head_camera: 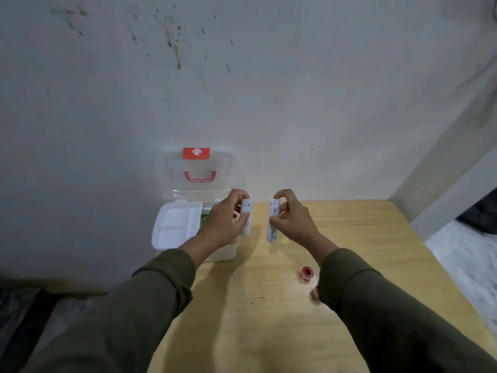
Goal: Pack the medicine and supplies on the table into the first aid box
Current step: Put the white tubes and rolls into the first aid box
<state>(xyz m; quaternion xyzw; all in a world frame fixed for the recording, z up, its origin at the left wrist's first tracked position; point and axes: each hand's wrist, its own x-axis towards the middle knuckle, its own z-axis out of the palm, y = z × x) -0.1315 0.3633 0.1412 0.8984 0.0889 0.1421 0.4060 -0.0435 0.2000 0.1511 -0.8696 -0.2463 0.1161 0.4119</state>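
The white first aid box (172,242) stands open at the table's far left corner, its clear lid (200,175) with a red cross and red handle leaning on the wall. A white divided tray (176,224) sits in it, with something green beside the tray. My left hand (226,224) holds a white bandage roll (247,211) upright, just right of the box. My right hand (291,219) holds a second white bandage roll (272,228) with blue print, above the table. Two small red-and-white tape rolls (306,273) lie near my right forearm, one (316,292) partly hidden by the sleeve.
The wooden table (269,305) meets a stained grey wall at the back. Its right edge drops to a white speckled floor (468,265). Dark clutter lies on the floor at the lower left.
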